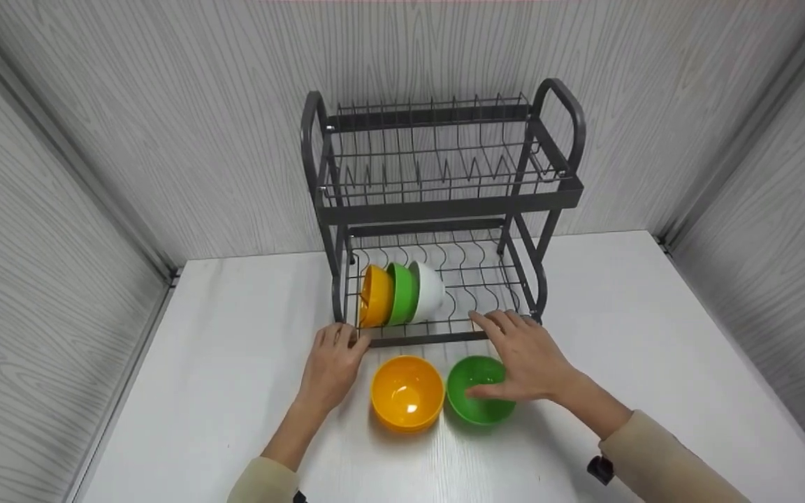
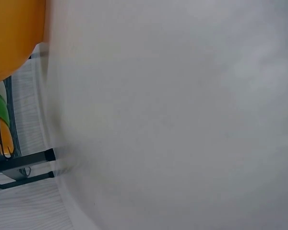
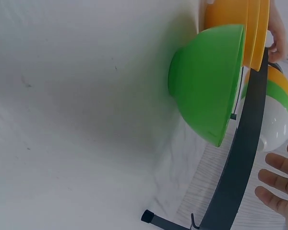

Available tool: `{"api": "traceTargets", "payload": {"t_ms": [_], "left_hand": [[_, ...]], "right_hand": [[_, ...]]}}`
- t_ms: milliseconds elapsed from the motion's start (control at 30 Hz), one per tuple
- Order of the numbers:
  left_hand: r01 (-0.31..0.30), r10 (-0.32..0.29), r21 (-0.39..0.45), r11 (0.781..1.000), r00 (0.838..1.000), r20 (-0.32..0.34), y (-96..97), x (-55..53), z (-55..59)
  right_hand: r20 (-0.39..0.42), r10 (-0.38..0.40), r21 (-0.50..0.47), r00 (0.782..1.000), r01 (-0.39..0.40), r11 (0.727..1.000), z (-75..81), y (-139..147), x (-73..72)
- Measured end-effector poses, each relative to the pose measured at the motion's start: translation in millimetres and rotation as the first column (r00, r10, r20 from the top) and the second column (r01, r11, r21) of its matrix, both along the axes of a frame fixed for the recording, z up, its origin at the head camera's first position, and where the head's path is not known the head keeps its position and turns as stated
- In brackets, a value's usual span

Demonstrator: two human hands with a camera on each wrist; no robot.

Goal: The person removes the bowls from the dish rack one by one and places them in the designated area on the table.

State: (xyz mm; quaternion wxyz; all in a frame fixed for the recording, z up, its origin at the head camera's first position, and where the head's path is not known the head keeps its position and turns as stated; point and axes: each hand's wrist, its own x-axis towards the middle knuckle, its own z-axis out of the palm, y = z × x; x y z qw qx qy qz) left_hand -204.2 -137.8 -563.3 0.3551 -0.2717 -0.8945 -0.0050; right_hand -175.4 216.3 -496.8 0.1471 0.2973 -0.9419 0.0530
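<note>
A dark two-tier dish rack (image 1: 451,208) stands ahead, with an orange bowl (image 1: 376,299), a green bowl (image 1: 402,297) and a white bowl (image 1: 430,293) tipped on edge at the left of its lower tier. My left hand (image 1: 329,367) grips the rack's front left corner, thumb along the front bar. In front of the rack, a stack of orange bowls (image 1: 408,391) sits upright beside another green bowl (image 1: 474,412). My right hand (image 1: 525,360) is spread over that green bowl, thumb above its inside and fingers reaching toward the rack's front right; it holds nothing.
The rack's upper tier (image 1: 437,150) has upright wire dividers. Curved wires (image 1: 479,279) run along the lower tier right of the white bowl. Wood-grain panels (image 1: 165,126) enclose the white table (image 1: 235,335) at the back and both sides.
</note>
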Motion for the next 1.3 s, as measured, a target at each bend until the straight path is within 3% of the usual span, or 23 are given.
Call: {"api": "traceTargets", "payload": {"t_ms": [633, 967, 1300], "left_hand": [[0.014, -0.014, 0.0, 1.0, 1.0, -0.015, -1.2, -0.6, -2.4], [0.02, -0.02, 0.0, 1.0, 1.0, -0.021, -1.4, -1.4, -1.9], [0.001, -0.001, -0.007, 1.0, 1.0, -0.025, -1.2, -1.4, -3.9]], "right_hand": [[-0.04, -0.043, -0.022, 0.998, 0.042, 0.999, 8.0, -15, -34.7], [0.023, -0.071, -0.036, 0.997, 0.072, 0.997, 11.9, -26, -53.7], [0.042, -0.079, 0.012, 0.996, 0.079, 0.997, 14.4, -36, -65.6]]}}
